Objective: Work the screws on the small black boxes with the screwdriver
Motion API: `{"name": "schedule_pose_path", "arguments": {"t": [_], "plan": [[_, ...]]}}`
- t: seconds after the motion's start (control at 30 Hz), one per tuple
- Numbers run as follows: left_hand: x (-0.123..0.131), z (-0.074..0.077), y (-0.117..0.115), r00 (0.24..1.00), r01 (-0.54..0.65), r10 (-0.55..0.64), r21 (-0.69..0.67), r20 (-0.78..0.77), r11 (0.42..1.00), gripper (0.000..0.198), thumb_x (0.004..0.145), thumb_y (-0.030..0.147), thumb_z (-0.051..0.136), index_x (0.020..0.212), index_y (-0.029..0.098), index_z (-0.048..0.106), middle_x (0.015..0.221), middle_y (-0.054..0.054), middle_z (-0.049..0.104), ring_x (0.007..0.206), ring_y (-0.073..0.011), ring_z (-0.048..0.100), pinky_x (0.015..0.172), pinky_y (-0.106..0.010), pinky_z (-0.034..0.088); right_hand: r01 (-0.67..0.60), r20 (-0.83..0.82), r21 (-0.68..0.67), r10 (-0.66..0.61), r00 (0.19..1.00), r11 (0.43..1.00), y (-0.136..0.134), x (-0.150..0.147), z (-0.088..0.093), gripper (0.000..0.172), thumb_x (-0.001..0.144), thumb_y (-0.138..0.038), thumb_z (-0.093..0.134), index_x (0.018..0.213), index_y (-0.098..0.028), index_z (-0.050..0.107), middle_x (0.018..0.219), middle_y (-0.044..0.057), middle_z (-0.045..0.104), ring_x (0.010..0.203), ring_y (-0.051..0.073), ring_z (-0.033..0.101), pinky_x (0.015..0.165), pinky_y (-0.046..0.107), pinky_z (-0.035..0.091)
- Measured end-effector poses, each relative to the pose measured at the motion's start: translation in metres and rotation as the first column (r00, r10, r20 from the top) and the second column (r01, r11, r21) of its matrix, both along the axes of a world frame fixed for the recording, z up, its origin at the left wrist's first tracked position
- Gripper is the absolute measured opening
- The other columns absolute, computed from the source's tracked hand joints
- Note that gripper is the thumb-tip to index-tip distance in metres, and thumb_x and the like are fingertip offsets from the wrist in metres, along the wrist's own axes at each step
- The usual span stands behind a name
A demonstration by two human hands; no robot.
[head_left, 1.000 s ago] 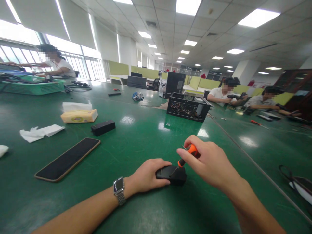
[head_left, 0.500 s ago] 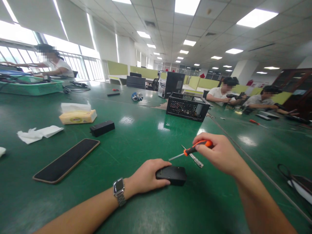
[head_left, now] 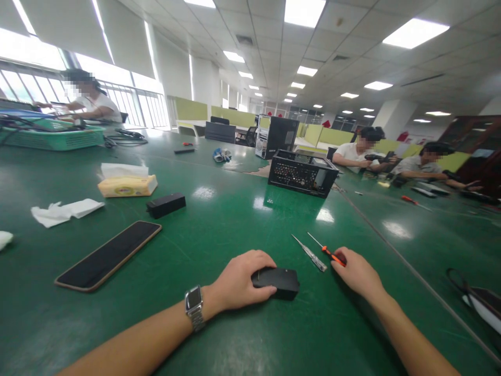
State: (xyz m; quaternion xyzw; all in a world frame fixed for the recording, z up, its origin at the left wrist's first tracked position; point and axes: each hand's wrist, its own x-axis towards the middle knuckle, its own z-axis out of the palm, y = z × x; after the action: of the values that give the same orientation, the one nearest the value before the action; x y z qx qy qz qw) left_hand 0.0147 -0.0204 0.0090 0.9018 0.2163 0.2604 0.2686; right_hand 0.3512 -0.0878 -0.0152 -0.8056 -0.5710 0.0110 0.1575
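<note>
Bench (head_left: 223, 211) contact matters most for the step in hand, which I judge to be steadying a block with one hand while managing a screwdriver with the other: the forearms are best rested low, so nothing rocks. The left hand (head_left: 242, 279) has its fingers pinching the black block (head_left: 284, 284), thumb along the near side, the others over the far side; an even, moderate squeeze should hold it without tipping. The right hand (head_left: 358, 272) has its fingers pinching the handle of the screwdriver (head_left: 332, 255); how firmly, I cannot tell. The handle should be kept low and the shaft, which points away from those fingers, clear of the slim tool (head_left: 310, 254) just beside them on the left-hand side.

The block lies on the bench within the left fingers, its free end reaching toward the right ones. It is a dull black, elongated box, its other end hidden under the left fingers. A thin golden mark shows beside them, and a tiny pale spot farther along the top, too small to identify.
</note>
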Motion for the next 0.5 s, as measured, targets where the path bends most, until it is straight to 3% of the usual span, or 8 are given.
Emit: {"name": "schedule_pose_path", "arguments": {"t": [0.07, 0.17, 0.27, 0.33, 0.43, 0.5], "plan": [[0.0, 0.0, 0.001, 1.0, -0.001, 0.001, 0.008, 0.021, 1.0, 0.036, 0.073, 0.03, 0.07, 0.107, 0.021, 0.064, 0.114, -0.007, 0.063, 0.103, -0.0233, 0.057, 0.094, -0.035, 0.044, -0.012, 0.059, 0.074, 0.008, 0.998, 0.997, 0.002, -0.008, 0.004, 0.029, 0.082, -0.04, 0.054, 0.097, -0.018, 0.067, 0.098, 0.011, 0.067, 0.09, 0.025, 0.061, 0.076, 0.037, 0.045], [-0.001, 0.0, 0.003, 1.0, -0.017, 0.017, 0.012, 0.023, 1.0, 0.037, 0.07, 0.03, 0.073, 0.106, 0.022, 0.066, 0.121, -0.008, 0.059, 0.111, -0.0259, 0.053, 0.099, -0.039, 0.041, -0.129, 0.12, 0.17, 0.109, 0.987, 0.977, 0.004, -0.021, 0.009, 0.035, 0.08, -0.051, 0.057, 0.093, -0.02, 0.068, 0.113, 0.011, 0.063, 0.106, 0.029, 0.054, 0.085, 0.043, 0.043], [-0.001, 0.001, 0.002, 1.0, -0.026, 0.026, 0.01, 0.018, 1.0, 0.037, 0.07, 0.03, 0.074, 0.106, 0.023, 0.067, 0.124, -0.008, 0.057, 0.115, -0.0272, 0.051, 0.1, -0.041, 0.04, -0.243, 0.092, 0.159, 0.23, 0.969, 0.957, 0.005, -0.03, 0.012, 0.027, 0.079, -0.047, 0.061, 0.079, -0.022, 0.069, 0.116, 0.009, 0.063, 0.113, 0.03, 0.049, 0.093, 0.049, 0.037], [-0.001, 0.002, 0.001, 0.999, -0.034, 0.034, 0.0, 0.019, 0.999, 0.037, 0.069, 0.03, 0.074, 0.105, 0.023, 0.068, 0.125, -0.008, 0.056, 0.115, -0.0275, 0.05, 0.1, -0.042, 0.04, -0.283, 0.014, 0.243, 0.288, 0.957, 0.928, 0.004, -0.031, 0.015, 0.023, 0.08, -0.042, 0.061, 0.075, -0.021, 0.068, 0.113, 0.009, 0.064, 0.113, 0.029, 0.049, 0.097, 0.05, 0.034], [0.0, 0.004, 0.002, 0.998, -0.059, 0.06, -0.036, 0.029, 0.998, 0.035, 0.068, 0.029, 0.076, 0.102, 0.023, 0.069, 0.123, -0.008, 0.057, 0.114, -0.0275, 0.051, 0.1, -0.042, 0.04, -0.138, -0.294, 0.475, 0.305, 0.906, 0.869, 0.0, -0.028, 0.022, 0.021, 0.081, -0.04, 0.063, 0.081, -0.02, 0.066, 0.099, 0.009, 0.066, 0.097, 0.025, 0.057, 0.09, 0.044, 0.041], [-0.001, 0.003, 0.007, 0.995, -0.084, 0.088, -0.081, 0.047, 0.993, 0.032, 0.068, 0.028, 0.076, 0.098, 0.022, 0.07, 0.12, -0.008, 0.058, 0.111, -0.0264, 0.052, 0.099, -0.04, 0.041, 0.062, -0.599, 0.528, 0.319, 0.734, 0.847, -0.004, -0.028, 0.027, 0.022, 0.081, -0.042, 0.063, 0.084, -0.021, 0.061, 0.079, 0.003, 0.063, 0.072, 0.019, 0.058, 0.071, 0.037, 0.047]]}}
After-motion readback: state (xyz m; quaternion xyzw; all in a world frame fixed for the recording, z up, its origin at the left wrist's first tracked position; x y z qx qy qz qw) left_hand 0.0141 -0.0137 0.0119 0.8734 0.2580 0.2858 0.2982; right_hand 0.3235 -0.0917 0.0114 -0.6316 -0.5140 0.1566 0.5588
